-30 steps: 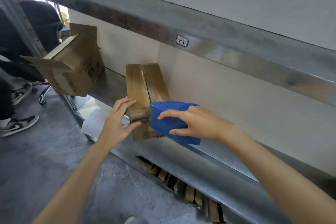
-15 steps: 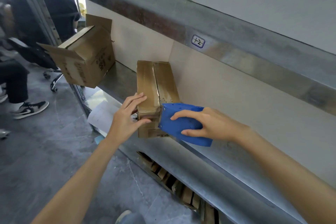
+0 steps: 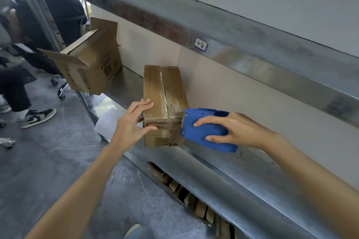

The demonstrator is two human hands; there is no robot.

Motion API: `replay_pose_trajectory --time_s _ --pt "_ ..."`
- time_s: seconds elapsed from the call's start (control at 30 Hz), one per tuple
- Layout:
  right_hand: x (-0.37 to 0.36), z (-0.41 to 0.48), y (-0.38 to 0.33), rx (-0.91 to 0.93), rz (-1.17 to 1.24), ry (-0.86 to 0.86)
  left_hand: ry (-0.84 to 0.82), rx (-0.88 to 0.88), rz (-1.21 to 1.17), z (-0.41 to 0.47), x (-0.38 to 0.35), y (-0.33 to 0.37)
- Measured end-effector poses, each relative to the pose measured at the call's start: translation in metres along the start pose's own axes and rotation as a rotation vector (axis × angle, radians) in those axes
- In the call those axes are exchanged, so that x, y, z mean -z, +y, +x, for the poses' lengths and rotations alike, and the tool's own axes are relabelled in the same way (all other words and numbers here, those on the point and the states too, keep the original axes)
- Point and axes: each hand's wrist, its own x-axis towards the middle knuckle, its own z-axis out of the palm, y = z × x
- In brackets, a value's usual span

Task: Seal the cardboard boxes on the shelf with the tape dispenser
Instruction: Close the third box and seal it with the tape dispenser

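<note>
At the far left a seated person (image 3: 13,91) in dark trousers shows only in part, one black-and-white sneaker (image 3: 37,117) flat on the grey floor (image 3: 48,161), with a wheeled chair (image 3: 60,88) just behind. Next comes the open box (image 3: 91,68), which sits at the left end of the metal shelf (image 3: 242,176) with its flaps spread and its near corner jutting past the shelf edge. A white sheet of paper (image 3: 109,122) lies lower down, between that box and the left hand (image 3: 132,126).

The left hand braces the closed box (image 3: 164,103). Its fingers are straight and slightly spread, laid along the box's left top edge, and the thumb presses flat on the front face. This box stands on the shelf near its front edge, well apart from the open one. A glossy strip of clear tape runs along its top seam and down onto the front.

The blue tape dispenser (image 3: 204,128) touches the box's front right corner, nose against the cardboard. The right hand (image 3: 240,130) grips it from the right, forefinger stretched along its side, the other fingers wrapped over the top and the thumb underneath.

Above, a small label (image 3: 201,44) marked "1-2" sticks to the upper shelf rail. Below the shelf, cardboard pieces (image 3: 194,202) stand packed on edge.
</note>
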Motion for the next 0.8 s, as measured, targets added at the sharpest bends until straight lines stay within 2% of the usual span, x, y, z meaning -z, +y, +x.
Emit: replay_pose_trajectory --time_s 0.27,0.8 --pt "0.004 -0.042 0.033 -0.169 0.050 0.026 -0.004 -0.011 0.025 0.000 0.000 -0.003" --pt "0.000 -0.026 0.031 -0.214 0.110 -0.025 -0.003 -0.011 0.005 -0.002 0.001 -0.003"
